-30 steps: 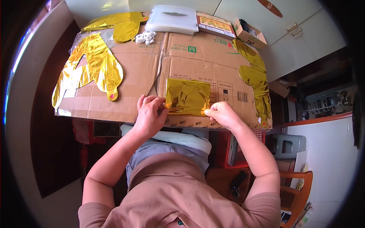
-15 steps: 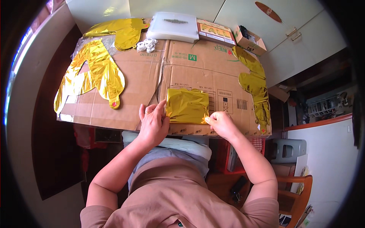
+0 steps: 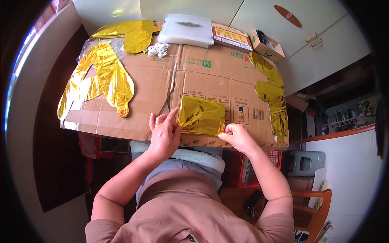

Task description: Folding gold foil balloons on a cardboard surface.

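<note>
A gold foil balloon, folded into a rough rectangle, lies flat near the front edge of the cardboard sheet. At its lower left corner, my left hand holds the foil by the thumb, the index finger lying along the left side and the other fingers bent above the cardboard. Pinched between thumb and fingers of my right hand is the lower right corner. Creases run across the shiny foil, which looks drawn fairly straight between both hands.
Flat gold foil balloons lie at the left, back left and right edge. White string, a translucent plastic case, a printed box and a small open carton line the back.
My right hand has moved slightly toward me with its corner of the foil. The balloon's lower edge looks straighter and its right corner less bunched. My left hand stays nearly in place.
</note>
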Action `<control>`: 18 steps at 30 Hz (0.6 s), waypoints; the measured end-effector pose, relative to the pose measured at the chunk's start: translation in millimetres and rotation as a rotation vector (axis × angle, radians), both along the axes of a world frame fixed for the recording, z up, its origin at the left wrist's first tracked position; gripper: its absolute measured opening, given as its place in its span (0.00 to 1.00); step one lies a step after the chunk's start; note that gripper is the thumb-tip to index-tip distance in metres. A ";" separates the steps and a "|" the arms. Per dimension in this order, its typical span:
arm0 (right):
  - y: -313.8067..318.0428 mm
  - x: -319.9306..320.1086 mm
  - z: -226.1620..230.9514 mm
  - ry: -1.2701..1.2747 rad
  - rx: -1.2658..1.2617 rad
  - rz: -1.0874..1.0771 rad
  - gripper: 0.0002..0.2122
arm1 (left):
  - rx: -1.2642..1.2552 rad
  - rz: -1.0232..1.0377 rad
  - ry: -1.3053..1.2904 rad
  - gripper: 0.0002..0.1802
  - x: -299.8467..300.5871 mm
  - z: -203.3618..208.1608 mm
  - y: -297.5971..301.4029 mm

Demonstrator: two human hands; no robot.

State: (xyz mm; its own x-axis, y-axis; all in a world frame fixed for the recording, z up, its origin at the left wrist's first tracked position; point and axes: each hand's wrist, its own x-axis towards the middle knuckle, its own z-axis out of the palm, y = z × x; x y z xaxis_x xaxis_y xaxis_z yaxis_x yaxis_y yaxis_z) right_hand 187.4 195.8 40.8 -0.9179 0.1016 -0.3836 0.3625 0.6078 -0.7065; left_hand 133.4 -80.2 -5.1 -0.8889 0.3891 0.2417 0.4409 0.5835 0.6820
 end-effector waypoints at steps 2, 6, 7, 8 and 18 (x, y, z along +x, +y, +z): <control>2.6 -0.8 -5.7 0.015 0.013 0.011 0.13 | 0.024 -0.028 -0.020 0.37 -0.5 1.3 -2.8; 5.2 -3.5 -8.7 -0.008 0.016 0.013 0.12 | 0.049 -0.094 -0.077 0.40 1.1 15.0 -8.9; 5.6 -4.6 -9.5 -0.022 0.026 0.013 0.12 | 0.036 -0.100 -0.071 0.41 0.8 12.7 -9.9; 6.1 -6.1 -10.3 -0.034 0.038 0.013 0.12 | 0.025 -0.107 -0.064 0.42 -0.5 8.6 -10.8; 3.0 -7.6 -8.4 -0.058 0.028 -0.008 0.11 | -0.138 -0.080 -0.119 0.44 -4.1 15.2 -5.1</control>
